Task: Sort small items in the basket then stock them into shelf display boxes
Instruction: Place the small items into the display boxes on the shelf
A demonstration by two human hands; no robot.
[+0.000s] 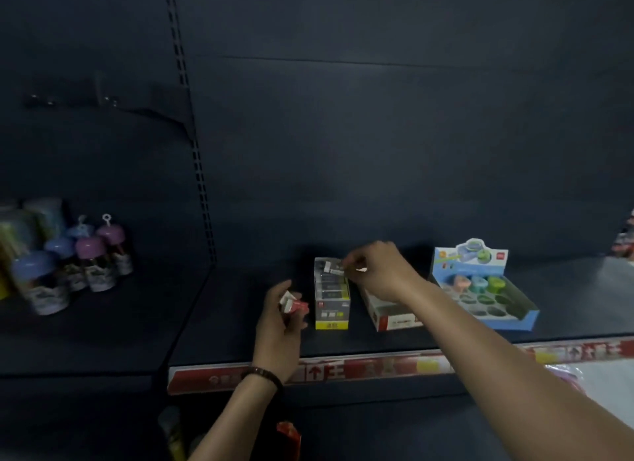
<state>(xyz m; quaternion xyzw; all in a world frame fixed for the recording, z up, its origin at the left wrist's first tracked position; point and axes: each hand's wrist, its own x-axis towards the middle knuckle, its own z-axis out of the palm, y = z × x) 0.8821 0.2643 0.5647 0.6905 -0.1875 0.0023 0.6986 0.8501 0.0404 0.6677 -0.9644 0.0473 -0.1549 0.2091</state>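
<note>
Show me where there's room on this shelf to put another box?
Bare shelf lies left of the left hand, up to the slotted post, and right of the blue box. The middle is crowded: yellow box, red box and blue box stand close, with the right hand holding a pack over the yellow one.

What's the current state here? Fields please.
left hand: holds small red-and-white packs
right hand: pinches a small white item over the yellow-fronted box
red box: right of that box, partly behind the forearm
blue box: farthest right, three coloured pieces in its back row
bottles: on the neighbouring shelf, left
</note>
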